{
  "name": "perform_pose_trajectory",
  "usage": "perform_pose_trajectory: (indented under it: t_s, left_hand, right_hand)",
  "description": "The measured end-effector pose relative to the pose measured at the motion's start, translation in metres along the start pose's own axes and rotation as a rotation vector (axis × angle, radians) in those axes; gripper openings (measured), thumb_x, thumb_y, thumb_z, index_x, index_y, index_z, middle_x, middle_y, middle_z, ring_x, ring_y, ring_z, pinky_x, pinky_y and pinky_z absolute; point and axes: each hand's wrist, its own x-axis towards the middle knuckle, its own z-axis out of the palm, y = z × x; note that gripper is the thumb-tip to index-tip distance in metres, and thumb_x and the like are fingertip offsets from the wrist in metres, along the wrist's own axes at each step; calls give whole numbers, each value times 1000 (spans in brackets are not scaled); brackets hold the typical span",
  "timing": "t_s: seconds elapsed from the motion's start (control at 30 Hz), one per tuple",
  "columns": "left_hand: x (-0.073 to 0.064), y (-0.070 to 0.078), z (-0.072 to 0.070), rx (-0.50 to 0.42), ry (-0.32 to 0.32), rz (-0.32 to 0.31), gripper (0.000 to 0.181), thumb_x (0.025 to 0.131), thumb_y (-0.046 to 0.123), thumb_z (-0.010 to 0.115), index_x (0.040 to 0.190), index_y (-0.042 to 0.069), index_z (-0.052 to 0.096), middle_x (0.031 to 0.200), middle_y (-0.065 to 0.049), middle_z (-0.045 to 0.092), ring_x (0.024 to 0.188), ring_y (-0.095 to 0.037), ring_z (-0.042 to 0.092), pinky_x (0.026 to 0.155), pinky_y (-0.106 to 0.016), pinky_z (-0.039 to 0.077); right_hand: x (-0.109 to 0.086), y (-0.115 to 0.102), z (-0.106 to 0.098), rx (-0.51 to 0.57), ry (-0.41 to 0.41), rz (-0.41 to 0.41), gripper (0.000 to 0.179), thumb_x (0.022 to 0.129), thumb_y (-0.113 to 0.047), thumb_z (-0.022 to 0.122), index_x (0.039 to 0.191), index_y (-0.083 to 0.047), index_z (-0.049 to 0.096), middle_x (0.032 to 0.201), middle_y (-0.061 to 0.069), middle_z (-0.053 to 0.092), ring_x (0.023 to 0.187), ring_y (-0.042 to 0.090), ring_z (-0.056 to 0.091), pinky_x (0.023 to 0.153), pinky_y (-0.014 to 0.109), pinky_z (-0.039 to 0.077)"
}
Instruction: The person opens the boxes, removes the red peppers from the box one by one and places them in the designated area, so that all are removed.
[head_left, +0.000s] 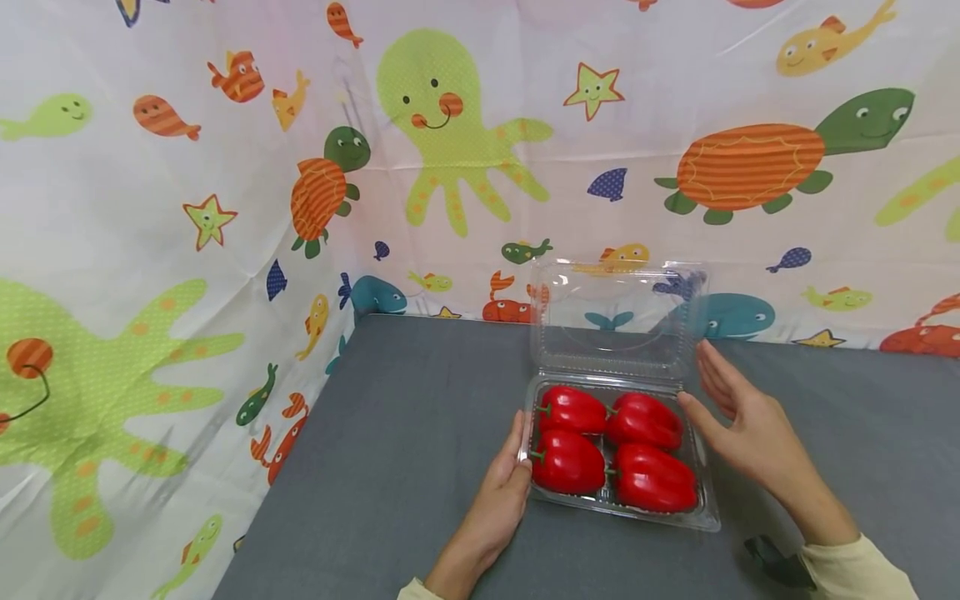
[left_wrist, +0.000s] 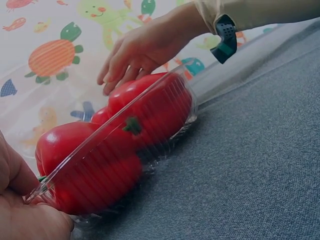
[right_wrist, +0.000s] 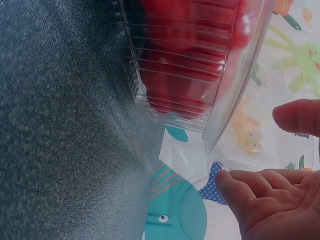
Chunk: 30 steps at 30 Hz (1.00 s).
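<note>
A clear plastic clamshell container [head_left: 707, 518] lies on the grey cloth, its hinged lid [head_left: 615, 321] standing raised at the back. Several red bell peppers [head_left: 655, 477] with green stems sit inside in two rows. My left hand [head_left: 495, 504] grips the container's left side; in the left wrist view its thumb and fingers pinch the rim at a corner. To the right, my right hand [head_left: 761, 433] is held beside the lid's hinge end with fingers extended. In the right wrist view, the right hand [right_wrist: 280, 200] has thumb and fingers spread apart near the lid, gripping nothing.
A grey cloth [head_left: 420, 433] covers the table. White curtains printed with sea animals [head_left: 480, 242] hang behind and on the left, close to the raised lid. A dark device on a strap [left_wrist: 226, 39] sits at the right wrist.
</note>
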Motion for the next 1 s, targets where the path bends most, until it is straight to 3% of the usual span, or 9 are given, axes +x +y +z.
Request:
perform_pose_trajectory:
  t_s: [0.03, 0.53, 1.0]
  left_hand:
    - [0, 0, 0, 0, 1, -1, 68, 111, 4, 34, 171, 13, 4, 178, 1, 8, 163, -20, 3, 127, -31, 17]
    - [-1, 1, -2, -13, -9, -12, 68, 111, 4, 34, 171, 15, 5, 178, 2, 9, 163, -19, 4, 127, -33, 17]
    - [0, 3, -1, -2, -6, -28, 69, 110, 3, 33, 171, 14, 3, 178, 1, 8, 164, -21, 4, 128, -41, 15]
  right_hand:
    - [0, 0, 0, 2, -2, -1, 93, 100, -37, 73, 171, -15, 17, 165, 22, 36, 139, 51, 50, 97, 60, 45]
    - [6, -2, 4, 0, -36, 35, 95, 100, -37, 72, 171, -14, 14, 162, 30, 35, 138, 59, 46, 94, 68, 48]
    - [9, -2, 4, -36, -65, 48, 96, 100, -40, 71, 170, -8, 15, 162, 33, 34, 136, 61, 47, 93, 66, 51]
